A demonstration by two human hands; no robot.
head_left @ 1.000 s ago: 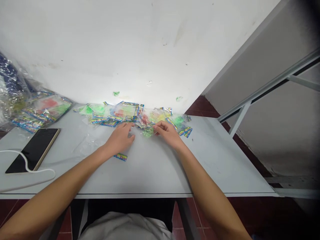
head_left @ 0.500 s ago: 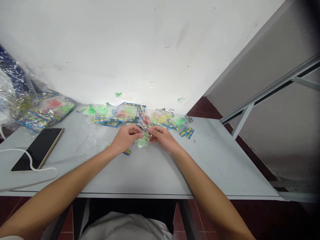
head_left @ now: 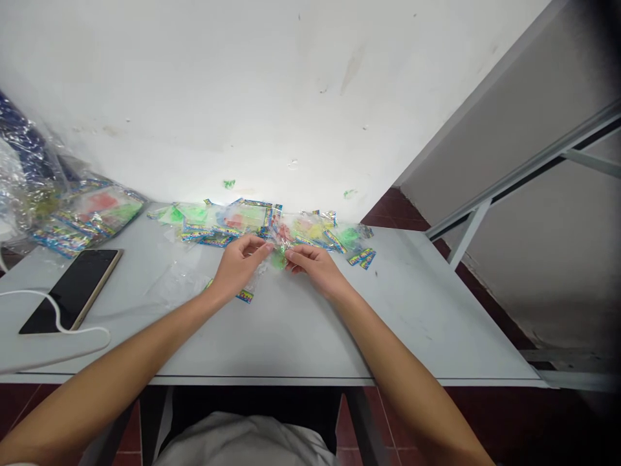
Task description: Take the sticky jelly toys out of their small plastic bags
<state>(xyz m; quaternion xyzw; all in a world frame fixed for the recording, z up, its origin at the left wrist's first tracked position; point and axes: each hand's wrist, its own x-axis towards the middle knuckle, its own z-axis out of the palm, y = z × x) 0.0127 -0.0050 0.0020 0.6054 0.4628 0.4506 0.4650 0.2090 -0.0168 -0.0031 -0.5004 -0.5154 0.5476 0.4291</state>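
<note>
Between my two hands is a small clear packet with something green in it, near the middle of the table. My right hand is closed, its thumb and fingers pinched on the packet's right side. My left hand is closed at the left of the packet, thumb against the fingers; part of its grip is hidden. Just behind the hands lies a row of clear packets with bright blue patterned borders and green, red and yellow contents. A torn-looking patterned strip lies below my left hand.
A phone lies at the left, with a white cable across it. More packets and crinkled clear plastic are heaped at the back left. A white wall rises behind the grey table.
The green packet has shifted slightly up and now shows less between the hands. My left thumb has straightened and moved up a little. My right hand stays almost in place.
</note>
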